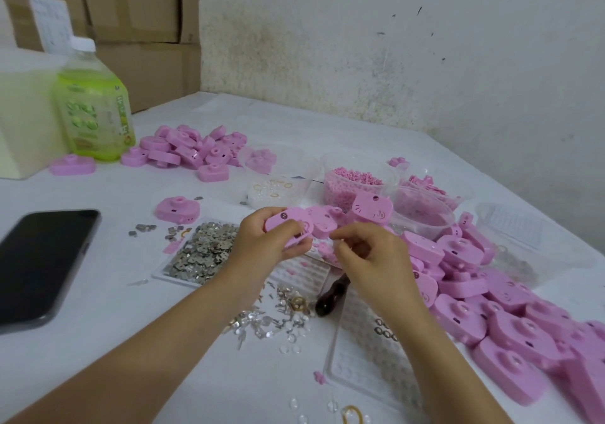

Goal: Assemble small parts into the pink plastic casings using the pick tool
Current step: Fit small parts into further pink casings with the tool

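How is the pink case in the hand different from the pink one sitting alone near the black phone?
The held pink case is off the table, gripped by the left hand; the lone pink case lies on the white table, untouched. The held pink case is tilted; the lone pink case lies flat, round collar up. Both are the same pink plastic.

Soft, even, diffuse, fairly bright light, faint shadows on the white table (98, 341), dull sheen on the phone (42, 260), bottle (93, 109) and boxes (131, 14) blurred, casings (510, 335) at lower right stretched by wide-angle distortion, slight softness overall.
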